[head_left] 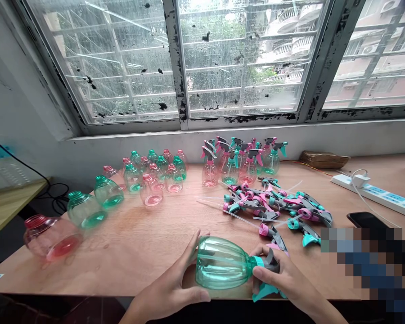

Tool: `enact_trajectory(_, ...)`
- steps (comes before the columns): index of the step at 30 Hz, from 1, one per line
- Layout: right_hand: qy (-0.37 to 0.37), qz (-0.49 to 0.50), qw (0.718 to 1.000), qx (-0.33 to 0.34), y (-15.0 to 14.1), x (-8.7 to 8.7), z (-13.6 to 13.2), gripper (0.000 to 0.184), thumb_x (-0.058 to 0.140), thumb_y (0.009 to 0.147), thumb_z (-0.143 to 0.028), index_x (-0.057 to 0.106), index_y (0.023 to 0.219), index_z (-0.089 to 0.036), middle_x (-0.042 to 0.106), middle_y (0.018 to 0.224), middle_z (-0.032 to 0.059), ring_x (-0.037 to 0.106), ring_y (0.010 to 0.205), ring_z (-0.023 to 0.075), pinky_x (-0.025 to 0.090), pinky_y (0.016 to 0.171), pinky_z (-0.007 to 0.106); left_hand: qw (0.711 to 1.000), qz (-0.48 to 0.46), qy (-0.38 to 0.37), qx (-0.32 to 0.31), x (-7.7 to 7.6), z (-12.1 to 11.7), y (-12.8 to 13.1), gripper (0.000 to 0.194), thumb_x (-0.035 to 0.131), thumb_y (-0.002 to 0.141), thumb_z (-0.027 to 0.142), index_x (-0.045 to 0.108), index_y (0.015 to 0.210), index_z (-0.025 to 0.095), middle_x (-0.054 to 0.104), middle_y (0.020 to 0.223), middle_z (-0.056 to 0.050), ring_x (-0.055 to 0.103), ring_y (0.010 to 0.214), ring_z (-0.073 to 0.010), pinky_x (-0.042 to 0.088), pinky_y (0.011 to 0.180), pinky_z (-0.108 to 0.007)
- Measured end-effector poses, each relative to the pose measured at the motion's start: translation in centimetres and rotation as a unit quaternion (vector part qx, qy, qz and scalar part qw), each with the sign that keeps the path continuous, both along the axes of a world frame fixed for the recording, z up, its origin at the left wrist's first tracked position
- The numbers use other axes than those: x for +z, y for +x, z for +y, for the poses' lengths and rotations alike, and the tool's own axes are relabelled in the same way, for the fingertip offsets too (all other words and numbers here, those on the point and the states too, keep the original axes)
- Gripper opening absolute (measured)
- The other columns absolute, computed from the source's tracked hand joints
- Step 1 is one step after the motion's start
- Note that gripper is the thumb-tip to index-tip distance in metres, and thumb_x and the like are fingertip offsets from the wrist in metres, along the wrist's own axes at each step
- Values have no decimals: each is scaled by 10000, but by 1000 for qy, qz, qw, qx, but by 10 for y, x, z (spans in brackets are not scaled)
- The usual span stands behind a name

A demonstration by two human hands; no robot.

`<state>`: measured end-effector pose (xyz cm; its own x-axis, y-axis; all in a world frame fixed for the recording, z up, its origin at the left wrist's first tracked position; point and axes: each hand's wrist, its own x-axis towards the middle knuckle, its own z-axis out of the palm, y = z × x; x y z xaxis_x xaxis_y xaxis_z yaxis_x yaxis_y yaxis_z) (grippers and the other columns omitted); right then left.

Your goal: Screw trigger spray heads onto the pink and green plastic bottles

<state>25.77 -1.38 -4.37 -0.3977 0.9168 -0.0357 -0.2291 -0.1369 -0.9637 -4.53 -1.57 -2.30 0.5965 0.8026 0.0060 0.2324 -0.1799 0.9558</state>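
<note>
A clear green spray bottle (pixel 222 265) lies sideways between my hands, just above the table's front edge. My left hand (pixel 172 279) is around its base, thumb below and fingers behind the upper side, with a gap at the palm. My right hand (pixel 283 274) is closed around the neck end, at the turquoise collar (pixel 258 262) of a grey spray head. The turquoise trigger (pixel 266 291) points down below my right fingers. Behind my right hand lies a pile of loose pink, turquoise and grey spray heads (pixel 263 202) with thin clear tubes.
Several pink and green bottles without heads, such as a green bottle (pixel 110 193), stand at left. Bottles with spray heads (pixel 209 173) stand by the wall. A power strip (pixel 381 195), black phone (pixel 367 219) and wooden block (pixel 324 159) are at right.
</note>
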Motion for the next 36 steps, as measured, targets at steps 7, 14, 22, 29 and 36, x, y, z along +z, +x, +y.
enact_trajectory(7,10,-13,1000,-2,1,-1,1,322,796,828,-398,602,946,-171,812,644,31,755,601,186,592,582,255,1000,-3,-1,-10,6,1,2,928,711,906,353,72,1578,388,173,1682,-53,281,1506,-307,245,1240,-498)
enact_trajectory(14,10,-19,1000,-1,0,-2,1,319,789,834,-405,606,939,-167,812,650,35,754,598,189,593,575,259,1000,-9,3,-5,4,-1,5,940,672,934,293,-7,1574,401,296,1643,-67,356,1473,-292,273,1227,-489)
enact_trajectory(22,0,-25,1000,-10,0,-1,1,357,805,802,-442,609,935,-174,800,634,32,757,601,224,601,583,303,1000,12,-26,8,3,2,2,1052,778,842,333,32,1584,348,191,1678,-58,240,1513,-338,210,1239,-537)
enact_trajectory(29,1,-31,999,-10,-1,1,0,361,802,797,-460,619,920,-173,797,649,36,758,601,228,602,582,313,1000,8,-2,-4,6,1,6,910,615,956,214,-28,1578,379,395,1593,-63,428,1426,-264,273,1222,-463)
enact_trajectory(36,0,-32,999,-10,0,-1,0,375,794,812,-450,595,964,-172,803,641,37,752,600,211,579,580,292,999,40,-14,17,2,1,3,1202,851,756,300,-23,1579,353,231,1667,-57,224,1517,-344,163,1246,-541)
